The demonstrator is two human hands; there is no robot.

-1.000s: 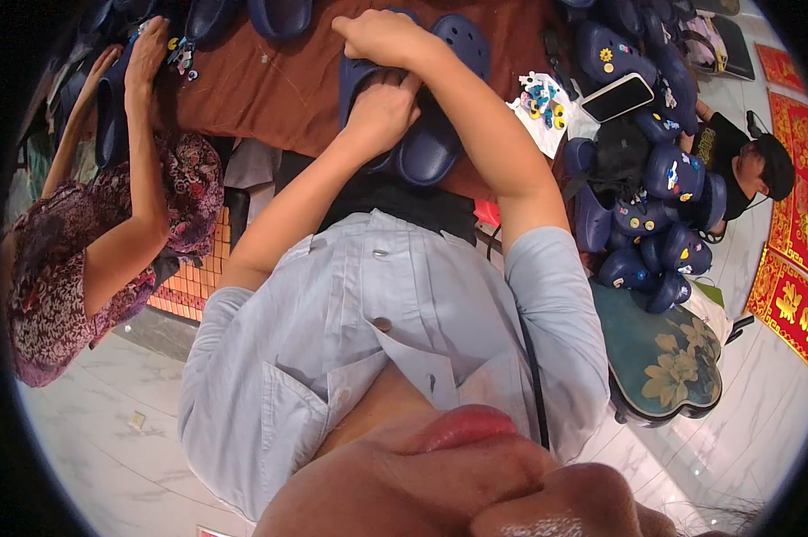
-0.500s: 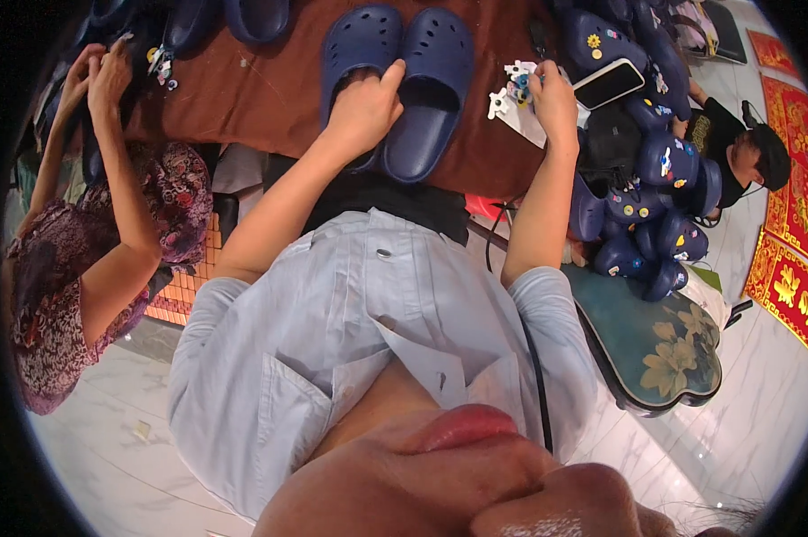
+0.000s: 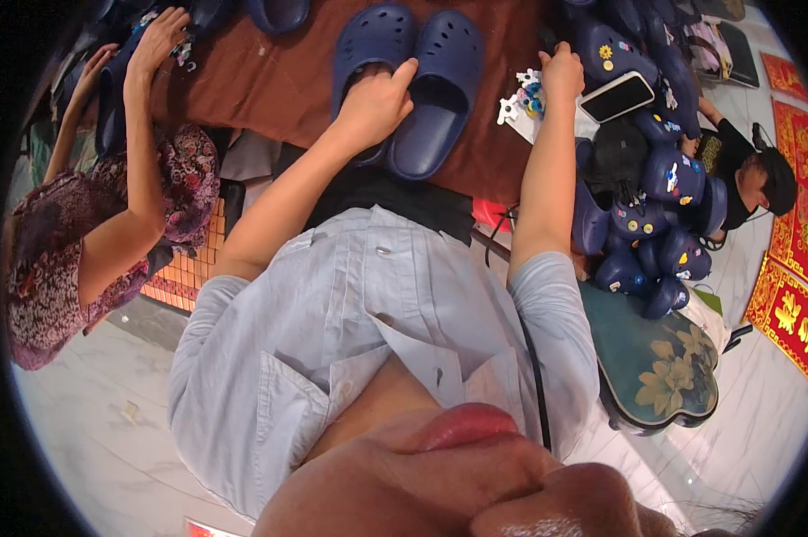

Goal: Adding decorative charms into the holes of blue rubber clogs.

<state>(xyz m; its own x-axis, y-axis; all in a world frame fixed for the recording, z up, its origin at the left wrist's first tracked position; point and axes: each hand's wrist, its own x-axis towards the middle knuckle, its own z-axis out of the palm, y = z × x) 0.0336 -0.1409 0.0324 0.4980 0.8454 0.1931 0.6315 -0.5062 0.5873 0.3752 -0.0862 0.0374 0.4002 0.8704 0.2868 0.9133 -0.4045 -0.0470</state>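
Observation:
A pair of navy clogs lies side by side on the brown cloth in front of me. My left hand (image 3: 375,106) reaches into the left clog (image 3: 374,34), its fingers inside under the holed upper and its thumb outside, gripping it. The right clog (image 3: 431,125) lies against it, untouched. Further right, my right hand (image 3: 562,73) is curled with its fingertips together beside a small dark object; what they hold, if anything, is hidden. Just left of that wrist sit several small shoe charms (image 3: 529,94), white, blue and yellow, on a white sheet (image 3: 522,124).
A phone (image 3: 617,97) lies right of my right hand, next to heaped navy clogs (image 3: 672,174) bearing charms. At left, a co-worker's hand (image 3: 159,40) is among more clogs. A flower-patterned stool (image 3: 659,376) stands at lower right. Another person (image 3: 748,174) is beyond the heap.
My right hand has moved up and slightly right, away from the charms toward the small dark object. My left hand stays in the clog. The co-worker's nearer hand has shifted right.

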